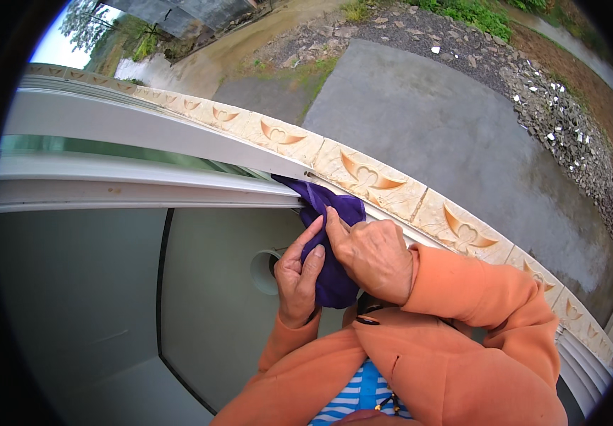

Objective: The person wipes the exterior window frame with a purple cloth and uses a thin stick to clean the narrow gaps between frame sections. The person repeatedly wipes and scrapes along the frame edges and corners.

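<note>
the purple cloth (336, 280) was at the middle of the view, its upper end lying against the white window frame (143, 186) and its lower folds hanging beneath both hands. the left hand (299, 282) was nearly closed, thumb and forefinger set with only a little space between them and the cloth caught there; its other fingers were mostly hidden. the right hand (376, 252) was bent into a loose fist on the cloth, one finger laid forward along a fold, though its remaining fingertips could not be seen. the tiled ledge (466, 234) ran just beyond the frame, with grey concrete (406, 106) well below it outside, and a pale round pipe (264, 273) stood to the left of the hands. as far as could be judged, the work was partway along: the cloth was already gathered, gripped and up against the frame, with its top corner at the end of the sliding sash (164, 138). it was not yet let go or set down. a few brownish spots (113, 189) remained on the frame further left, apart from the cloth; how much of the frame was already dealt with could not be told.
</note>
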Demonstrator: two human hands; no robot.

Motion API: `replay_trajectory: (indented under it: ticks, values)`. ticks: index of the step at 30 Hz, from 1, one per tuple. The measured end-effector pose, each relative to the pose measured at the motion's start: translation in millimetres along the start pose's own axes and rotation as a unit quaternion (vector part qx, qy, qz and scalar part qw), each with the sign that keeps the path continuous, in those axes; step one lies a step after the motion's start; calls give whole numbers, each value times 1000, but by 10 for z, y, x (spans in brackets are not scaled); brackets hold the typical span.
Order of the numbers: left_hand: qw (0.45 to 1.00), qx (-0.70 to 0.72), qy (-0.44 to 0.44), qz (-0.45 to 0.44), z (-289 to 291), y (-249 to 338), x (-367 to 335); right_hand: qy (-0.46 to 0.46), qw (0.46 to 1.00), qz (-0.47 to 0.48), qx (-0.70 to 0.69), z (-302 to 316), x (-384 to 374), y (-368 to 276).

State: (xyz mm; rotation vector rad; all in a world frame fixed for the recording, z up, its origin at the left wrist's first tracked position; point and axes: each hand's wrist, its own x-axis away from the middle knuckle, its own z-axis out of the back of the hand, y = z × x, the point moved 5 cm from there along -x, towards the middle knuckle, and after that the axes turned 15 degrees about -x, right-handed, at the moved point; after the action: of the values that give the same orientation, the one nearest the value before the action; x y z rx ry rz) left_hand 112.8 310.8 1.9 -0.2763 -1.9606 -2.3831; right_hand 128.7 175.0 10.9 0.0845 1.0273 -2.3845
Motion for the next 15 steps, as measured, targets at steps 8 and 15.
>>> replay_trajectory:
  ticks: [8,15]
  values:
    - [995,-6,41,-89,31,52,-112,25,999,-17,-32,-51,-504,-57]
    - [993,-80,25,-84,24,43,-67,25,997,-66,-13,-182,-355,23]
